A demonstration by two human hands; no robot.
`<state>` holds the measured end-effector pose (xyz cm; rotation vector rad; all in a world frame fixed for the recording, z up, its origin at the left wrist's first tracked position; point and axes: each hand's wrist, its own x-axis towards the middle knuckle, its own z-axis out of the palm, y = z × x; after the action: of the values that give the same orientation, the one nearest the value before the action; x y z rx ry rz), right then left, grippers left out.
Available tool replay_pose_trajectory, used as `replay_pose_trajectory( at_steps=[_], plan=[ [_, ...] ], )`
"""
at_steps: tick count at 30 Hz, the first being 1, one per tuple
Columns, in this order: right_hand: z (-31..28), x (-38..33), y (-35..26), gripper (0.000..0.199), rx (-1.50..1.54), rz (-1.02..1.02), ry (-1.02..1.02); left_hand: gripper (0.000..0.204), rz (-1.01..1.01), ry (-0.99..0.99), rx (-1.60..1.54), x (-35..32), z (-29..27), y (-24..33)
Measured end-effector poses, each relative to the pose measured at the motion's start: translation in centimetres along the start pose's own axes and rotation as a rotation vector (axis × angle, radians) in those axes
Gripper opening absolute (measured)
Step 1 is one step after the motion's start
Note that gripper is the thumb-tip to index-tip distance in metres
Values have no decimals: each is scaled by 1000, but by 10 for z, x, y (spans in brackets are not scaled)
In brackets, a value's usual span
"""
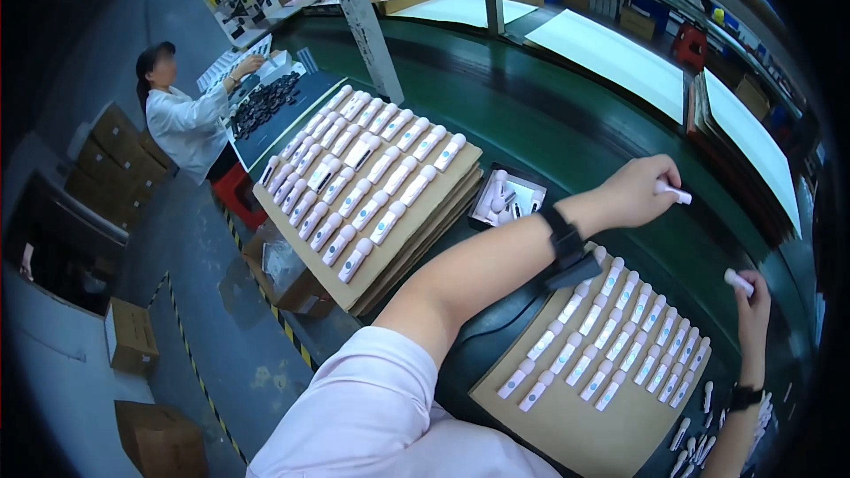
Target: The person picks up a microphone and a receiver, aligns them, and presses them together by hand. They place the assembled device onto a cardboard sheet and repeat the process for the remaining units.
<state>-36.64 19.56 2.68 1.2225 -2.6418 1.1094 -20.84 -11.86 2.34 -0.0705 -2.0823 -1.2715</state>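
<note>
My left hand (630, 193) reaches out over the green belt, its fingers closed on a small pale pink wand-shaped device (675, 192). Lower and to the right, my right hand (754, 299) grips another pale pink wand (737, 282), its rounded head sticking out past the fingers. Below both hands lies a brown cardboard sheet (567, 425). Rows of similar pink wands (609, 327) cover its upper part, many with a bluish round mark. More loose wands (695, 447) are scattered beside the sheet, near my right forearm.
A stack of cardboard sheets (376, 288) on the left carries more rows of wands. Next to it sits a black box (479, 216) of jumbled wands. A metal post (359, 22) rises behind. A co-worker (186, 119) handles dark parts (266, 106) at the far left.
</note>
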Motion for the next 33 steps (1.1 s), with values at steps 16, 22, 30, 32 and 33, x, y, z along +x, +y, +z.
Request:
replay_pose_trajectory(
  at_steps=[16,22,30,32,33],
  plan=[
    [59,-229,-142,19,641,155,140,24,-453,6,-472,-218,-54,111],
    [73,-232,-147,26,717,137,55,23,-571,-42,-491,-238,-40,122],
    [79,-222,-157,25,684,110,-9,25,-672,-65,-538,-241,-33,132],
    [84,-222,-152,26,720,67,19,24,-592,-90,-481,-240,-28,129],
    [86,-222,-149,26,741,48,31,24,-555,-103,-451,-238,-25,128]
  ],
)
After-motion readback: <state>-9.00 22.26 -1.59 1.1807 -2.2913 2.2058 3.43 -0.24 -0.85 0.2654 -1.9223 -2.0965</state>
